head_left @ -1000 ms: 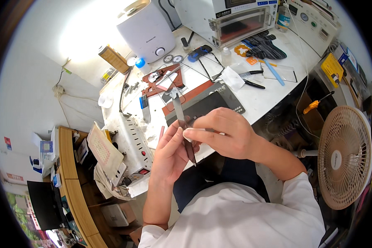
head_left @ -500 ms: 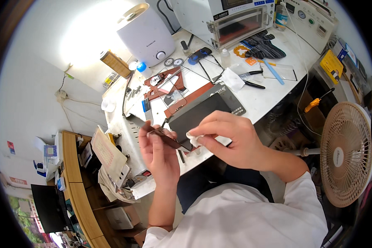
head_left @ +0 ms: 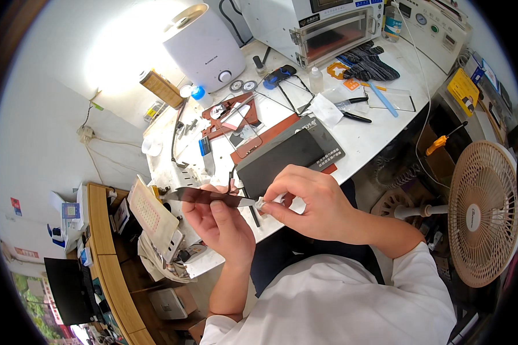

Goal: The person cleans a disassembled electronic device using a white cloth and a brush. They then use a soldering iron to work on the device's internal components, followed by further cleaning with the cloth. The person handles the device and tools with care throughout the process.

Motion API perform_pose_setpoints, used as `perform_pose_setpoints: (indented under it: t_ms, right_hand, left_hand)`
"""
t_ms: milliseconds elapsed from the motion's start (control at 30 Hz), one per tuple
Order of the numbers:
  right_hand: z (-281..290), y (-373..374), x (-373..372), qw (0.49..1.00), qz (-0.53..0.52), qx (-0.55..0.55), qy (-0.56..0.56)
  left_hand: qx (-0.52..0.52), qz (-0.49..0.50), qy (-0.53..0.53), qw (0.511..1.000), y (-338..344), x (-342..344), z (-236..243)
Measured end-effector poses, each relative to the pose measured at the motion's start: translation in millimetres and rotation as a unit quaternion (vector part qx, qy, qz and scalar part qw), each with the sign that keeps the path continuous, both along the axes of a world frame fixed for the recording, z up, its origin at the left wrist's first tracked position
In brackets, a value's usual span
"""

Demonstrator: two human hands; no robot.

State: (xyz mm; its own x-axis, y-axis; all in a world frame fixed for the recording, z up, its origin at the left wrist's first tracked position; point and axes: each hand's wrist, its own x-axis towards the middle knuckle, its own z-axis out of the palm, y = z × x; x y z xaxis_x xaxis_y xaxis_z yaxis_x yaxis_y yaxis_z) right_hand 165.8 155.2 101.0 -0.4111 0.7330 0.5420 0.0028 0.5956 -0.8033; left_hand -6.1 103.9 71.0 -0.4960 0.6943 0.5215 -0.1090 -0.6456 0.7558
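Observation:
My left hand is closed round a thin, dark, glossy panel that looks like a phone screen. It is held up off the table and seen nearly edge-on. My right hand pinches a small crumpled white wipe between thumb and fingers, at the panel's right end. Whether the wipe presses on the panel's face cannot be made out. Just beyond both hands lies a dark rectangular pad on a grey board with a reddish-brown edge.
Around the hands the white table carries a putty knife, pliers, a blue stick and dark gloves. A white humidifier and a boxy machine stand behind. A fan is at right.
The panel has swung from sloping down to the right to nearly level and edge-on, shifting left. My right hand has moved slightly left and down, bringing the wipe to the panel's end.

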Motion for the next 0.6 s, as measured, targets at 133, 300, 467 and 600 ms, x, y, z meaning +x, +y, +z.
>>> perform_pose_setpoints:
  t_ms: [133,300,467,600]
  right_hand:
    - [0.4,-0.1,-2.0,1.000,-0.001,-0.018,-0.016]
    - [-1.0,0.7,-3.6,0.999,-0.008,-0.021,-0.039]
    - [-3.1,2.0,-5.8,0.999,-0.021,-0.014,-0.031]
    - [-2.9,4.3,-6.0,0.999,-0.026,0.000,-0.027]
  left_hand:
    - [0.022,0.008,0.044,0.999,-0.2,-0.8,-4.1]
    - [0.046,0.031,0.105,0.993,1.5,-1.4,-7.0]
    - [0.047,0.078,0.134,0.987,2.2,-0.8,-10.9]
    - [0.041,0.095,0.149,0.983,2.9,-1.5,-12.8]
